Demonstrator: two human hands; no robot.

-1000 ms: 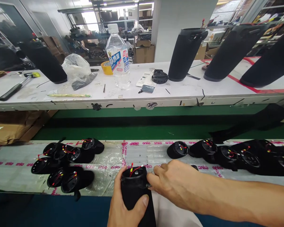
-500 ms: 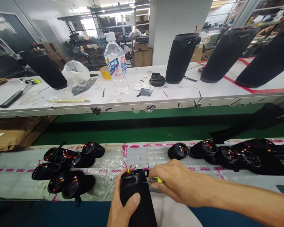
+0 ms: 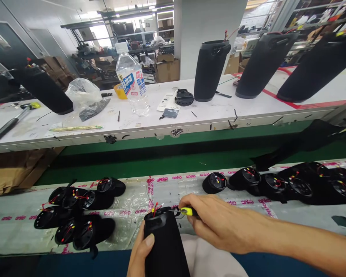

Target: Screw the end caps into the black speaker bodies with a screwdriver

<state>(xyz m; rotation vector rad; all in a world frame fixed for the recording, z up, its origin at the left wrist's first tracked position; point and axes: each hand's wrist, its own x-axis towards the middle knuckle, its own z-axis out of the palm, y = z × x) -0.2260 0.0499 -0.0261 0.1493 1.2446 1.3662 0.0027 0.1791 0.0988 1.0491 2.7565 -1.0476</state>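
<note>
My left hand (image 3: 141, 252) is wrapped round a black cylindrical speaker body (image 3: 165, 246), thumb on its cloth side. The speaker stands nearly upright and tilted a little, above my lap. Red wires with small connectors (image 3: 155, 207) stick out of its open top end. In my right hand (image 3: 210, 215) is a tool with a yellow-and-black handle (image 3: 187, 211), fingers closed round it. Its thin metal end points left and meets the right side of the speaker's top rim, by a black strap or loop. The exact kind of tool cannot be made out.
Several speaker bodies with wires lie left (image 3: 86, 234) and right (image 3: 215, 182) on the film-covered bench (image 3: 127, 227). The white shelf (image 3: 150, 121) beyond carries standing speakers (image 3: 210, 71), a water bottle (image 3: 134, 84), a plastic bag (image 3: 83, 92), yellow tape (image 3: 120, 91) and a black-handled tool (image 3: 8, 127).
The tool's yellow part and thin metal end show more, as my right hand has drawn slightly up and turned. My left thumb has shifted left on the speaker. The view has tilted a little.
</note>
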